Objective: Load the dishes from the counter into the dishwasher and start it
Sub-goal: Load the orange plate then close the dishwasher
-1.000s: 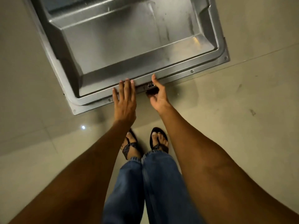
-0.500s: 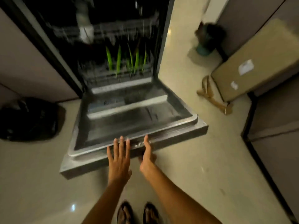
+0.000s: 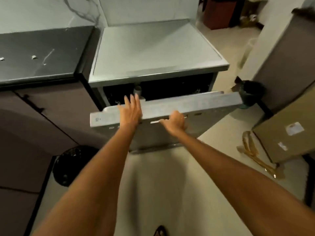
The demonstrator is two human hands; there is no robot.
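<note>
The grey dishwasher door (image 3: 196, 106) is swung most of the way up, leaving a dark gap below the pale counter top (image 3: 153, 48). My left hand (image 3: 131, 109) lies flat on the door's top edge, fingers spread over it. My right hand (image 3: 175, 122) is curled around the door's front near the handle slot (image 3: 156, 122). The racks and dishes inside are hidden in the dark opening (image 3: 170, 89).
A dark counter (image 3: 42, 51) with brown cabinets (image 3: 42, 116) stands to the left. A black bag (image 3: 71, 164) lies on the floor at the left. At right are a cardboard box (image 3: 286, 133), straps on the floor (image 3: 255, 155) and a dark bin (image 3: 250, 92).
The door has risen from lying flat near the floor to almost closed, with both hands lifting it. The view has tilted up from my feet to the counter.
</note>
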